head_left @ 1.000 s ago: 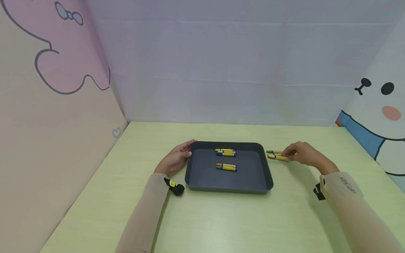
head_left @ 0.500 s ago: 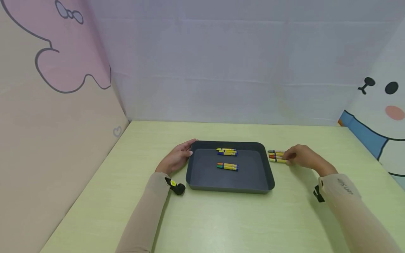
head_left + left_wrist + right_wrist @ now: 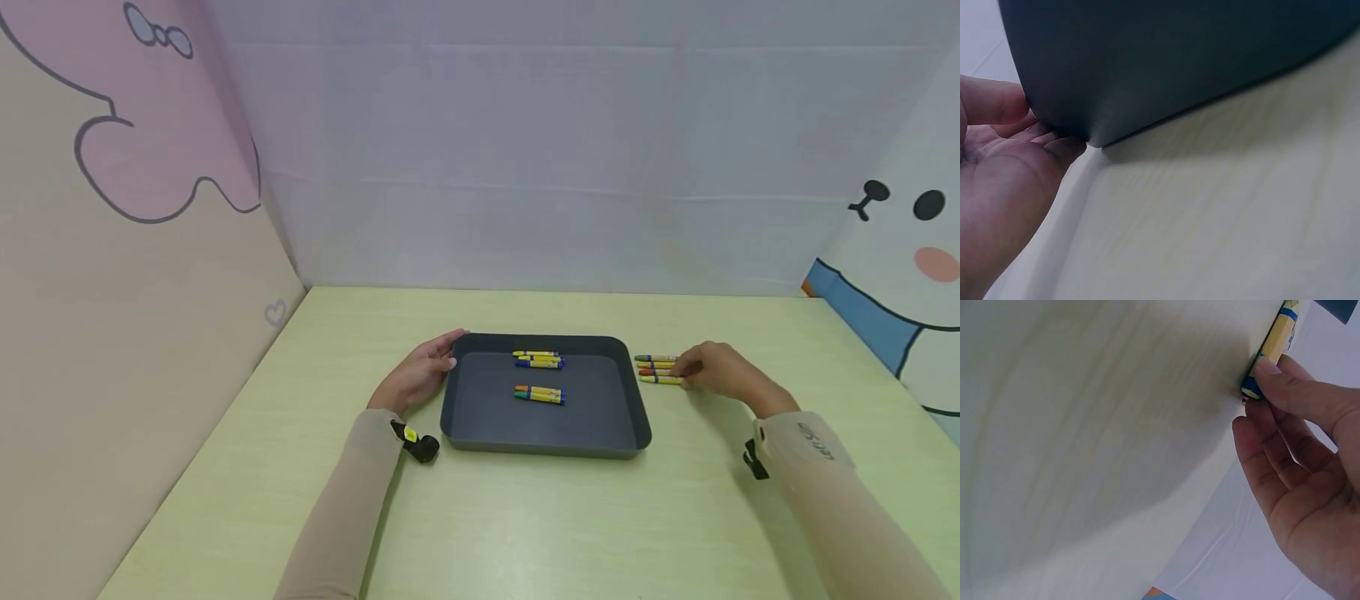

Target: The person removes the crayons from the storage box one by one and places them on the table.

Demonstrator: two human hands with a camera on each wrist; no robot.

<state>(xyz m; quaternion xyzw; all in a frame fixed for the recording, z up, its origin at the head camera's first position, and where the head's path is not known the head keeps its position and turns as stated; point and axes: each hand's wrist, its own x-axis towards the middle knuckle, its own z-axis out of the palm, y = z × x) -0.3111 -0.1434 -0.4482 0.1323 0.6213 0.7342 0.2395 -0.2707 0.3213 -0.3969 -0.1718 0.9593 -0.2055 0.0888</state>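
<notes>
At the left wall of a dark grey tray (image 3: 543, 427), my left hand (image 3: 415, 375) holds on, thumb against the wall and fingers reaching underneath. The left wrist view shows that tray wall (image 3: 1166, 56) close up. Past the tray's right side, my right hand (image 3: 716, 369) pinches the near end of a yellow-wrapped crayon (image 3: 1277, 339) between thumb and index finger. It belongs to a row of several crayons lying side by side, among them a green-tipped crayon (image 3: 654, 358) at the back and a pale-tipped crayon (image 3: 660, 380) in front. My fingers hide their right ends.
Inside the tray lie a back group of three crayons (image 3: 540, 363) and, nearer, an orange-tipped and a green-tipped crayon (image 3: 542, 398). A pale wooden tabletop (image 3: 517, 525) extends around it. A light wall (image 3: 480, 167) rises behind; decorated panels stand on both sides.
My right hand has shifted slightly toward me, and a pale-tipped crayon now shows in front of the red-tipped one. The left hand stays at the tray; the head view has moved slightly.
</notes>
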